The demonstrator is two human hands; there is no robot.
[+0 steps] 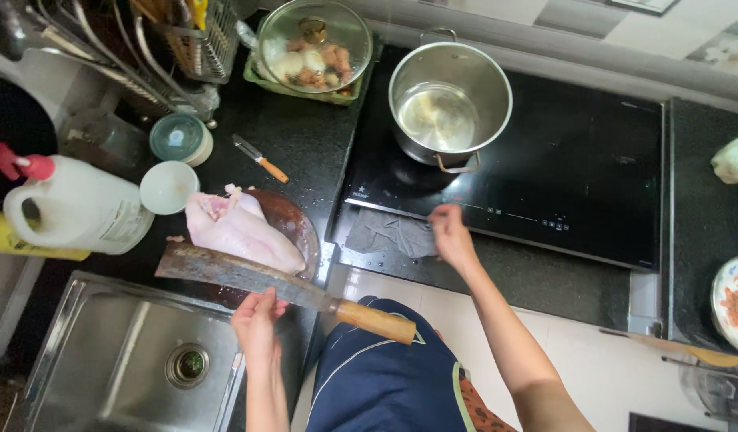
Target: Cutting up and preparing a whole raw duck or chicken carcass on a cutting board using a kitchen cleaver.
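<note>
My left hand (255, 320), fingers together, touched the cleaver (249, 276) blade beside raw chicken (241, 230) at its twelve o'clock. My right hand (451, 236), fingers loosely apart, hovered over the grey cloth (389, 234), the steel pot (449, 104) at twelve o'clock.

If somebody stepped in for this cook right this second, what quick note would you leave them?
Left hand: on the blade of the big cleaver, which lies flat across the round cutting board.
Right hand: by the grey cloth at the front edge of the cooktop, holding nothing that shows.
Raw chicken lies on the board, looks uncut.
Steel pot on the cooktop, lid off, a little liquid inside.
</note>
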